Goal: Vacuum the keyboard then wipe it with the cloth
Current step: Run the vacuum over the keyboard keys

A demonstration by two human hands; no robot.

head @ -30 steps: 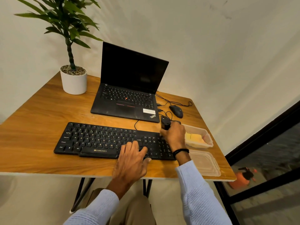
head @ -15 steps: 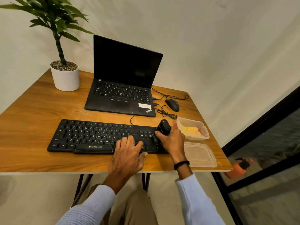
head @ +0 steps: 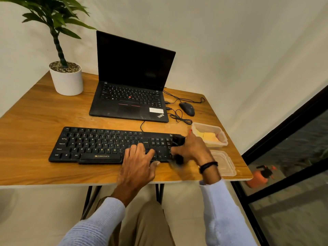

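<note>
A black full-size keyboard (head: 99,144) lies across the front of the wooden table (head: 35,121). My left hand (head: 140,160) rests flat on its lower right keys, fingers spread, holding nothing. My right hand (head: 193,148) grips a small black handheld vacuum (head: 178,140) at the keyboard's right end, over the number pad; the vacuum is blurred by motion. A yellow cloth (head: 209,136) lies folded in a clear plastic container (head: 221,135) just right of the keyboard.
An open black laptop (head: 131,96) stands behind the keyboard, with a wired black mouse (head: 187,109) and looped cables to its right. A potted plant (head: 66,77) occupies the back left corner. The container's lid (head: 225,164) lies near the table's front right edge. A black-framed glass partition (head: 292,157) stands at the right.
My right hand has tipped the vacuum down and drawn it toward me along the keyboard's right end. My left hand stays on the keys. The camera has moved closer.
</note>
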